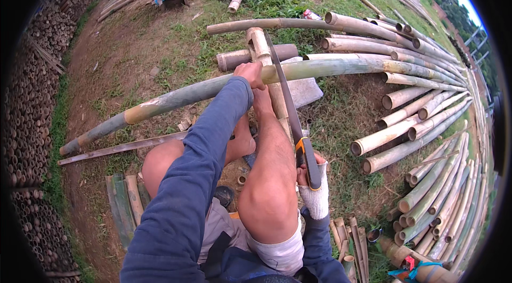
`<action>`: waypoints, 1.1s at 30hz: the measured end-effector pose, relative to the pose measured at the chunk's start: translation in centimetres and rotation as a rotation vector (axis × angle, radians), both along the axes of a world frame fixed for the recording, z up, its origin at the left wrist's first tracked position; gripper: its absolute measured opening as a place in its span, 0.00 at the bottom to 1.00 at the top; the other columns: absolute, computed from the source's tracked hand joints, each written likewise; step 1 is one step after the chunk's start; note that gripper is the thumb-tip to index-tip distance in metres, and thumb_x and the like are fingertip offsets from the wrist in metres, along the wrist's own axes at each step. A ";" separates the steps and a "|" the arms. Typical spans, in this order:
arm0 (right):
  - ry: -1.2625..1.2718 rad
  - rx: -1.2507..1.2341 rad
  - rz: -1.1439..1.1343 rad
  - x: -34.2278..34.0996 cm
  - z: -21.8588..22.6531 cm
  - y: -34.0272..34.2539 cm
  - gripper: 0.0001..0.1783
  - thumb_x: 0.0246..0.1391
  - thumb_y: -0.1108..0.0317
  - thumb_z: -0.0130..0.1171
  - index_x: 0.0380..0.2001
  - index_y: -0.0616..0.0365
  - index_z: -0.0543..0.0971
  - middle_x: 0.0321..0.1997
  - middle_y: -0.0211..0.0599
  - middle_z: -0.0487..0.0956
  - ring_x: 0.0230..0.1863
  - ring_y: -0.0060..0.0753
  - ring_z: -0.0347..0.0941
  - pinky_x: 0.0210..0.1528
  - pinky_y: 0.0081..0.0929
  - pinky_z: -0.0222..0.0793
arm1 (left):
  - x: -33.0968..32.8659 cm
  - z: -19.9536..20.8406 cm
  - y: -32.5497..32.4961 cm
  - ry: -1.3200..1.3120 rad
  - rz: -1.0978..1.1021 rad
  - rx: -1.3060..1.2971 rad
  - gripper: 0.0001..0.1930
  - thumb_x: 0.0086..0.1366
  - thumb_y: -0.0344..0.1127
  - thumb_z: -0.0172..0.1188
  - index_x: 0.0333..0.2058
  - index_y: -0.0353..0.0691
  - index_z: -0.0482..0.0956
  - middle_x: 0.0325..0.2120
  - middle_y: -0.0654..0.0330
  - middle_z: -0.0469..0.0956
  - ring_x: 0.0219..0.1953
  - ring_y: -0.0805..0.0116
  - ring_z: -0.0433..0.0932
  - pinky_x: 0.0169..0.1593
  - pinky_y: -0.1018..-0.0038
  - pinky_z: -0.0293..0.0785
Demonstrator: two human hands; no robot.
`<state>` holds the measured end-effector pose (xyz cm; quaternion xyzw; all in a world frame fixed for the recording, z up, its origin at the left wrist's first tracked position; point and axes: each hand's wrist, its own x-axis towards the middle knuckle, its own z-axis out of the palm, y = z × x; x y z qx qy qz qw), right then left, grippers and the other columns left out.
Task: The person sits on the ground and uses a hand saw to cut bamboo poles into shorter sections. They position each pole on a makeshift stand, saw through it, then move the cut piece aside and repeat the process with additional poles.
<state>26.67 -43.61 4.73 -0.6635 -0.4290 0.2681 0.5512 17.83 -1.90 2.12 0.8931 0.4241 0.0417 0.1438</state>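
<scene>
While the long green-and-tan bamboo pole (330,67) lies across the grass from the lower left to the far right, resting on a short upright-lying tan bamboo billet (260,48), the person's two hands work at the point where the two cross. The left hand (250,74) is bare and closed down over the top of the pole, fingers wrapped narrowly around its curve, pressing it just beside the saw's blade; its arm, in a dark blue sleeve (197,166), reaches forward nearly straight from the lower edge, passing over the left knee. The right hand (311,176), in a white knitted glove, is clenched around the orange-and-black handle of a long, slim hand saw (288,107), whose dark blade runs away from the body and crosses the pole at a slant. The right forearm is bent close to the body beside the bare right knee (269,197), and a bare foot rests on the billet below the pole. Stacked cut bamboo poles (426,123) lie to the right, and a bundle of short split bamboo strips (125,203) lies at lower left.
</scene>
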 end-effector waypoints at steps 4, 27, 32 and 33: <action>0.016 -0.020 -0.001 -0.1 0.4 0.1 0.28 0.66 0.74 0.62 0.67 0.59 0.69 0.53 0.34 0.74 0.50 0.26 0.71 0.59 0.30 0.71 | 0.0 0.0 -0.1 -0.004 0.009 0.023 0.36 0.43 0.48 0.83 0.50 0.37 0.84 0.47 0.42 0.88 0.53 0.44 0.87 0.60 0.56 0.82; -0.031 -0.040 0.007 -0.3 -0.2 -0.8 0.28 0.68 0.71 0.64 0.67 0.62 0.68 0.60 0.45 0.76 0.59 0.35 0.75 0.64 0.35 0.72 | 1.4 -2.0 -0.3 -0.019 -0.029 0.189 0.39 0.40 0.48 0.87 0.47 0.35 0.77 0.42 0.43 0.86 0.49 0.37 0.85 0.54 0.48 0.80; -0.053 0.018 -0.020 -0.7 -0.1 -0.7 0.32 0.63 0.71 0.70 0.66 0.61 0.69 0.53 0.39 0.76 0.50 0.29 0.74 0.56 0.31 0.74 | 2.2 -1.6 -0.7 -0.098 -0.016 0.148 0.38 0.39 0.46 0.88 0.46 0.37 0.79 0.42 0.42 0.88 0.48 0.43 0.88 0.54 0.51 0.83; -0.087 0.003 -0.029 -0.8 0.0 -0.8 0.32 0.63 0.72 0.70 0.66 0.61 0.69 0.51 0.37 0.77 0.49 0.28 0.75 0.54 0.30 0.75 | 2.1 -1.4 -0.9 -0.098 -0.014 0.143 0.37 0.40 0.46 0.87 0.47 0.37 0.79 0.43 0.42 0.87 0.49 0.42 0.88 0.54 0.51 0.83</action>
